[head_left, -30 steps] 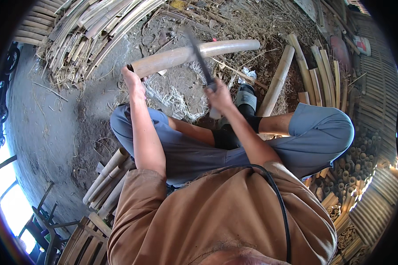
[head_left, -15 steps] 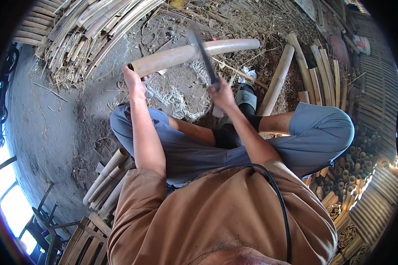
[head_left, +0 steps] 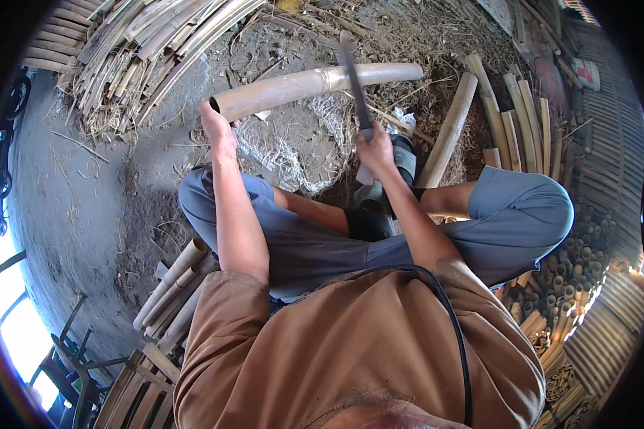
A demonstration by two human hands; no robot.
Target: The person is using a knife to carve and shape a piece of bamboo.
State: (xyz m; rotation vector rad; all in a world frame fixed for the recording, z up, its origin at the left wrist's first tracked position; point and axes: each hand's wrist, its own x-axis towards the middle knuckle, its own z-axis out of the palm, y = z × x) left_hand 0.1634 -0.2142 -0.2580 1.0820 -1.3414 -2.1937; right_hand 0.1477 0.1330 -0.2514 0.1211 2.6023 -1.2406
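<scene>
Beyond the trousers (head_left: 304, 250) is the bamboo (head_left: 293, 87), its end clasped by the left hand (head_left: 217, 130), probably for steadiness; the right hand (head_left: 376, 150) closes firmly on the knife (head_left: 359, 100), which crosses over the bamboo

left grip (head_left: 218, 129) partly hidden, slat pile (head_left: 166, 44) cut off

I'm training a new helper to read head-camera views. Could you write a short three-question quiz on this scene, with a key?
1. Multiple choice: what does the right hand hold?
a) a hammer
b) a long-bladed knife
c) a coil of rope

2. Short answer: at which end of the bamboo pole, picture left or picture right, is the left hand?

3. True or false: in this view, the knife's blade crosses in front of the pole.

Key: 1. b; 2. picture left; 3. true.
</scene>
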